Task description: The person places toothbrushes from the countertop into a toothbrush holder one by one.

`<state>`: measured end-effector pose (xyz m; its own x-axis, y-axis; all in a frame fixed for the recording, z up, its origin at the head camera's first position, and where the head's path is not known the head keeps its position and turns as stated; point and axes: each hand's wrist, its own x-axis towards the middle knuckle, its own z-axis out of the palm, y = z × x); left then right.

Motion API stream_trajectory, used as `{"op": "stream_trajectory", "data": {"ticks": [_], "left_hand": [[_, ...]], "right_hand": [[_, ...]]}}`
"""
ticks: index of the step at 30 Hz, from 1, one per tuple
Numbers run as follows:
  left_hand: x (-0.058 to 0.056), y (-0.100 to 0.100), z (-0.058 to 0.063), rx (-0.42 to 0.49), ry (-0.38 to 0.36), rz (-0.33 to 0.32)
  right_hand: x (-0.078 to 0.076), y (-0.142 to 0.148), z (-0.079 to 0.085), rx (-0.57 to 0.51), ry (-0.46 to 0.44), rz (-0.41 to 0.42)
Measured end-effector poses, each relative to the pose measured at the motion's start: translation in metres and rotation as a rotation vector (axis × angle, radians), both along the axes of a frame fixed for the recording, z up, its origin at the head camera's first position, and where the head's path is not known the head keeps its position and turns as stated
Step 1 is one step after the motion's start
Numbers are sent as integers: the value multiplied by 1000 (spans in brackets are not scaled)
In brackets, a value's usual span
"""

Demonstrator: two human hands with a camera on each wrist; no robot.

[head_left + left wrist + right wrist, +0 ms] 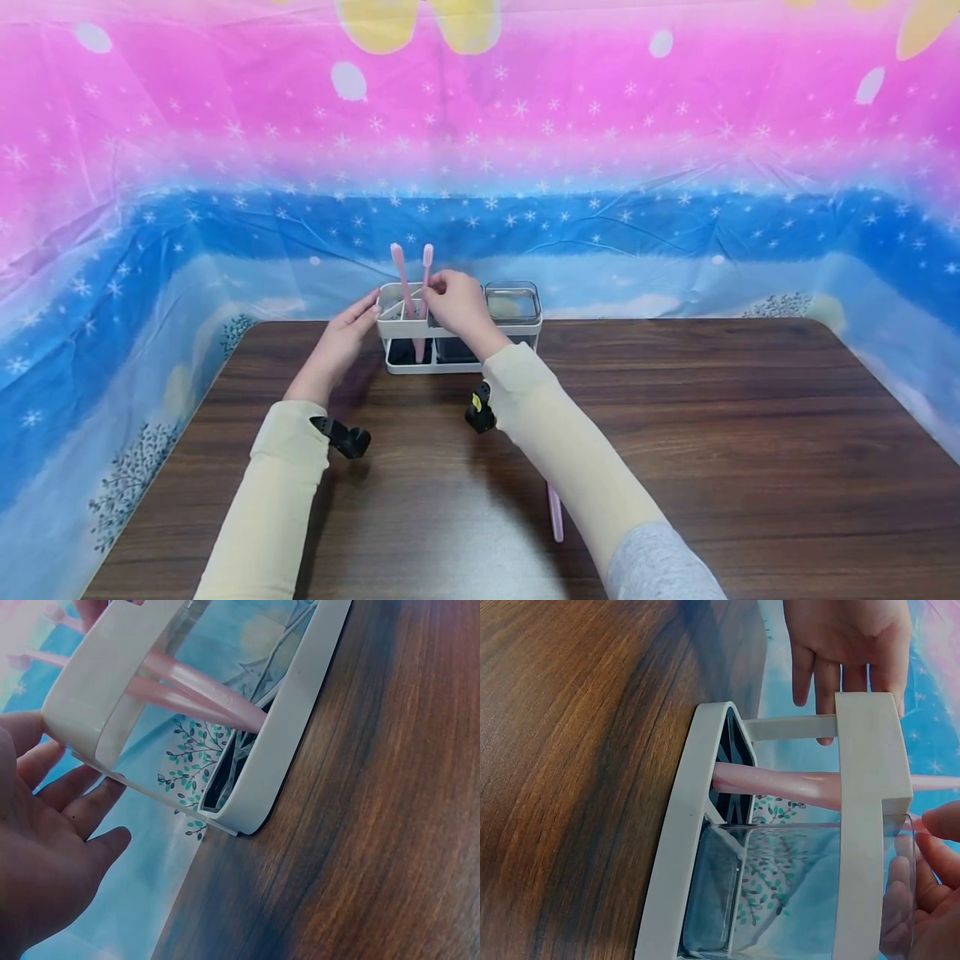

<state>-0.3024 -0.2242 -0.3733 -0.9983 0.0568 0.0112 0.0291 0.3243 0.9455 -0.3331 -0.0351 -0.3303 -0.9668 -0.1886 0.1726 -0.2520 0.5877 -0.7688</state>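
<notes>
A white two-level toothbrush holder stands at the back of the table. Two pink toothbrushes lean in its left compartment, heads up: one on the left, one on the right. My right hand reaches over the holder's middle and pinches the right toothbrush between thumb and fingertip; that contact is partly hidden in the head view. On the holder's left end rest the extended fingers of my left hand. In the left wrist view, both pink handles come down together to the holder's base.
A clear cup sits in the holder's right section, and another clear cup in the middle. Another pink stick-like handle lies on the wooden table, partly covered by my right forearm. Patterned cloth surrounds the table's back and sides.
</notes>
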Motion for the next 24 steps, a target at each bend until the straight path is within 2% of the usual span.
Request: {"op": "stream_trajectory", "data": {"ticks": [12, 16, 24], "left_hand": [[3, 0, 1, -12, -4, -9], [1, 1, 0, -11, 3, -10], [3, 1, 1, -14, 2, -25]], "right_hand": [[0, 12, 11, -61, -5, 11], [5, 31, 20, -107, 19, 8], [27, 88, 33, -195, 75, 32]]}}
